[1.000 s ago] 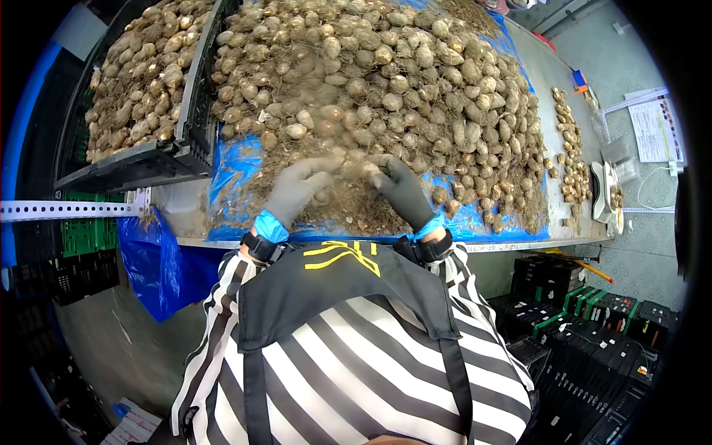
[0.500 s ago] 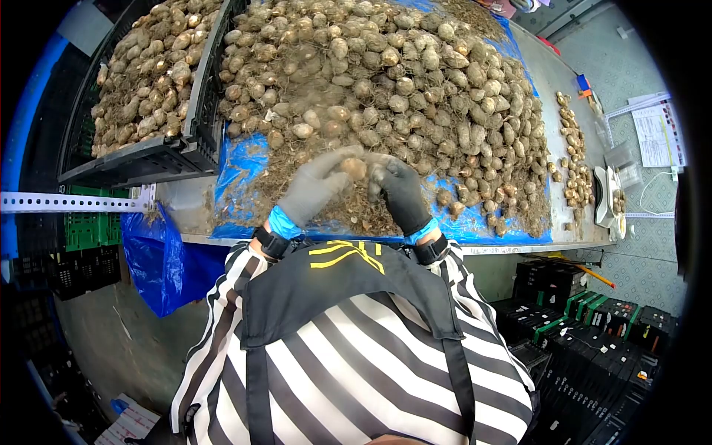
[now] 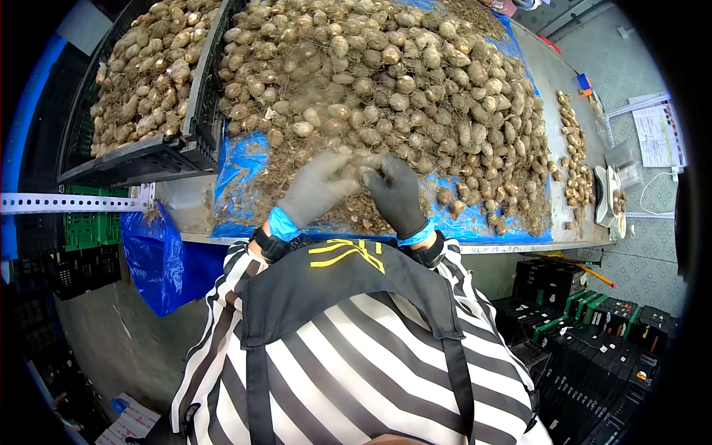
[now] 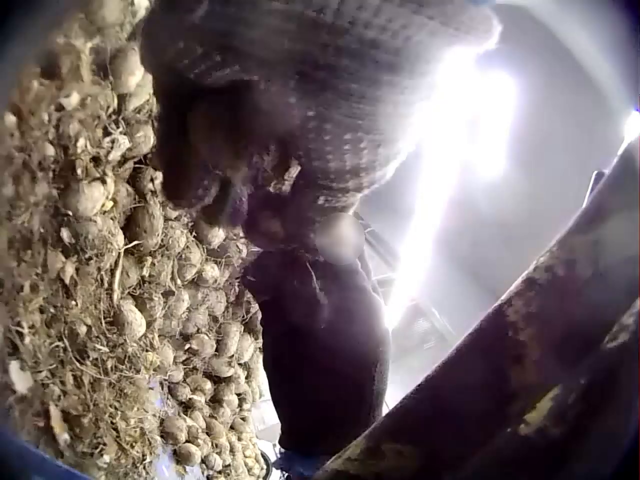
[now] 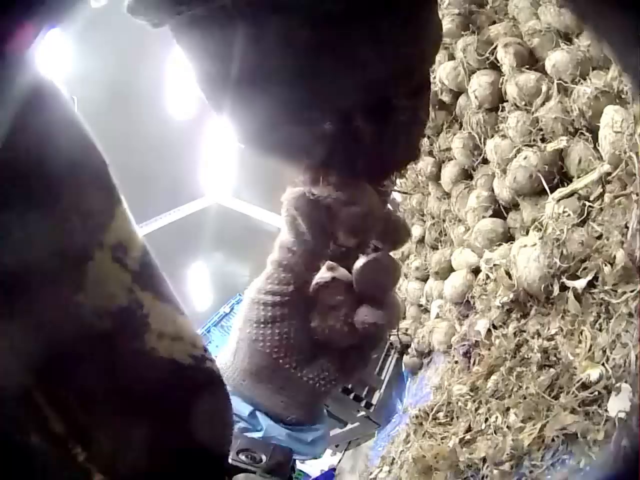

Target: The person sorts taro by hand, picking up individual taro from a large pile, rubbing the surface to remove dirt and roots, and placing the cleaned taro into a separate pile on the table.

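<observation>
The left hand (image 3: 319,187), in a light grey glove, is curled round a small brown tuber mostly hidden by the fingers. Against it the darker-gloved right hand (image 3: 395,194) pinches at the same spot, fingertips bent inward. Seen from the right wrist, the left hand (image 5: 285,330) has its fingers folded and the right hand (image 5: 320,80) covers the top of the grip. In the left wrist view the left hand (image 4: 320,90) is above the right hand (image 4: 320,350); how much of the tuber each holds is hard to see. A large heap of rooty tubers (image 3: 400,85) lies beyond.
A black crate (image 3: 122,165) filled with tubers stands at the left. Blue sheeting (image 3: 241,167) and loose root debris (image 3: 363,215) lie under the hands. Smaller tubers (image 3: 575,148) and a white scale-like tray (image 3: 604,196) are at the right; stacked black crates (image 3: 578,363) stand below.
Both hands have come closer together, the right shifting left, and the tuber seen between them half a second ago is now mostly covered. The view has shifted slightly since the first frame.
</observation>
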The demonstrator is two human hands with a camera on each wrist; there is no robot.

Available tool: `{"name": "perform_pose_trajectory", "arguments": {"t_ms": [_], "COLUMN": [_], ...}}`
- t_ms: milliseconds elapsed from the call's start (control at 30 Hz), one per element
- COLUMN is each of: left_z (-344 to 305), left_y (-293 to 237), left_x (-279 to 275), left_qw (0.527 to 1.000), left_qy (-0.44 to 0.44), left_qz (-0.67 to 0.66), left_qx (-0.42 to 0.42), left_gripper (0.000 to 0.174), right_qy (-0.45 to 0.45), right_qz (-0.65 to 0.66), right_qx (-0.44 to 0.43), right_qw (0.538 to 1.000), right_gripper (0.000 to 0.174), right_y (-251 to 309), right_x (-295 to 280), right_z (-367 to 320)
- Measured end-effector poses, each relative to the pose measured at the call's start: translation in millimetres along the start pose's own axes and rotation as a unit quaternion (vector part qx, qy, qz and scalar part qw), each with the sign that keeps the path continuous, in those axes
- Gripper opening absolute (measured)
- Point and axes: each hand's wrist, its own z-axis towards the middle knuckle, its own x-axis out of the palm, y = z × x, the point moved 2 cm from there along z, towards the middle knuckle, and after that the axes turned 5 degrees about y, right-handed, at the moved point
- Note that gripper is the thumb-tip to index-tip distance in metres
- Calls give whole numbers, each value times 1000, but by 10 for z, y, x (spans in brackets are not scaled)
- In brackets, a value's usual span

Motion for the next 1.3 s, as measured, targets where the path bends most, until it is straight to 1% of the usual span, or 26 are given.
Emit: {"name": "perform_pose_trajectory", "arguments": {"t_ms": [33, 133, 233, 267, 333, 400, 433, 533, 633, 733, 833, 867, 900, 933, 1033, 1100, 1133, 1233, 1267, 1300], "left_z": [-19, -75, -67, -61, -46, -43, -40, -59, -72, -115, -94, -103, -126, -140, -150, -150, -141, -110, -105, -107], "left_y": [-22, -263, -109, -82, -114, -140, -151, -199, -247, -332, -246, -211, -260, -280, -201, -245, -273, -300, -317, -335], "left_x": [6, 15, 3, 0, -12, -27, -38, -53, -84, -78, -50, -40, -47, -43, -85, -74, -68, -52, -53, -57], "left_qw": [999, 979, 989, 992, 996, 997, 997, 995, 992, 993, 989, 995, 986, 962, 949, 957, 961, 989, 994, 995], "left_qy": [9, 14, -14, -22, -37, -40, -41, -61, -62, -53, -57, -25, 7, 41, 75, 55, 46, -13, -27, -41], "left_qz": [-35, -203, -147, -124, -77, -67, -61, -2, 38, 61, 30, -70, -168, -262, -298, -283, -274, -143, -96, -49], "left_qx": [-17, -13, -7, -3, 7, 3, 1, 75, 106, 86, 131, 68, 5, -59, -74, -33, -12, 33, 52, 72], "left_gripper": [50, 48, 50, 51, 54, 56, 57, 56, 57, 62, 56, 56, 56, 55, 64, 63, 63, 63, 63, 64], "right_qy": [-18, -6, 116, 96, 55, 56, 55, 70, 16, -12, -17, -17, -18, -20, 85, 61, 47, 36, 33, 24], "right_qz": [-7, -121, -267, -242, -192, -26, 58, 108, 70, 26, 73, 24, -25, -73, -152, 5, 84, 153, 156, 132], "right_qx": [6, 79, 133, 126, 114, 111, 107, 104, 98, 110, 106, 91, 75, 59, 106, 132, 144, 150, 135, 128], "right_qw": [1000, 989, 947, 957, 973, 992, 991, 986, 993, 994, 992, 995, 997, 995, 979, 989, 985, 976, 978, 983], "right_gripper": [17, 14, 16, 17, 20, 22, 23, 26, 24, 22, 20, 19, 19, 19, 21, 23, 24, 29, 31, 31], "right_y": [-25, -308, -572, -602, -359, -44, 55, 145, 76, 204, 84, 36, -19, -58, -181, -159, -120, 225, 303, 257], "right_x": [4, -67, -157, -175, -257, -311, -307, -196, -98, -134, -102, -88, -68, -52, -73, -87, -98, -236, -234, -220], "right_z": [10, 57, -8, -26, 6, 38, 39, 9, -20, -15, -41, -32, -8, -3, -31, -48, -48, -11, -8, -20]}}
